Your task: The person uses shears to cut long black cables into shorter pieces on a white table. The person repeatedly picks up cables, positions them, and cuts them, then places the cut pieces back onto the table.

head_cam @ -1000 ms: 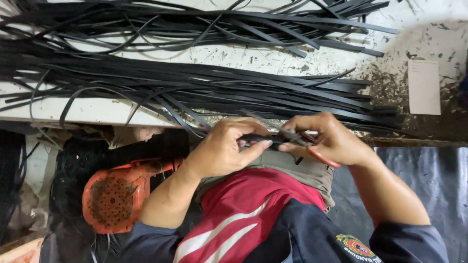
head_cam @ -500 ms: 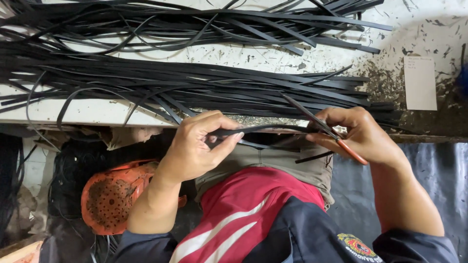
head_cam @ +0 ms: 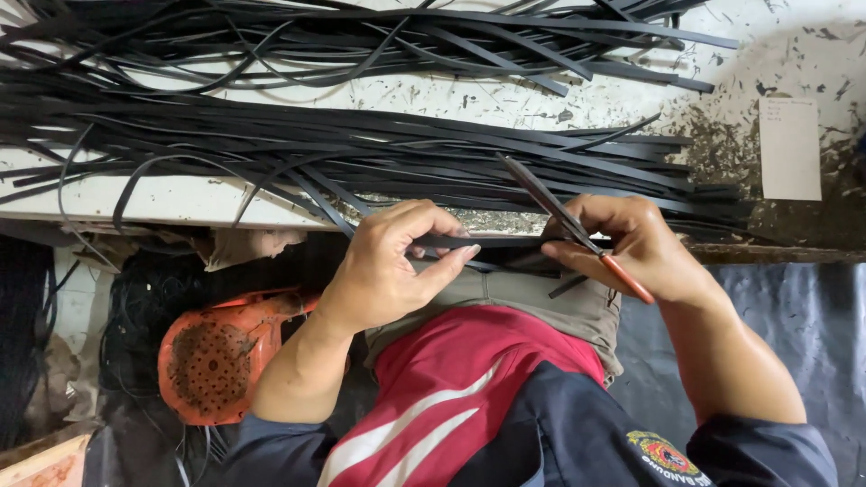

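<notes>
At the near edge of the white workbench [head_cam: 180, 200], just above the person's lap, both hands work one black strip [head_cam: 505, 242]. Left hand [head_cam: 388, 266] is curled, thumb & fingers pinched closed on the strip's left part, holding it roughly level. Right hand [head_cam: 645, 248] is closed round scissors [head_cam: 564, 216] w/ an orange handle; the dark blades point up-left, and the strip runs across to the right hand just below them. Can't tell if blades are touching the strip or how far apart they stand. Behind the hands, a thick pile of long black strips [head_cam: 361, 144] lies across the bench, running left-right, some looping off the front edge. Bench surface at far right is dirty w/ small dark scraps, and a white paper slip [head_cam: 790, 149] lies there, well apart from the hands. Below left, near the left forearm, an orange perforated basket [head_cam: 216, 356] sits among dark tangles. Person wears a red, white & navy top.
</notes>
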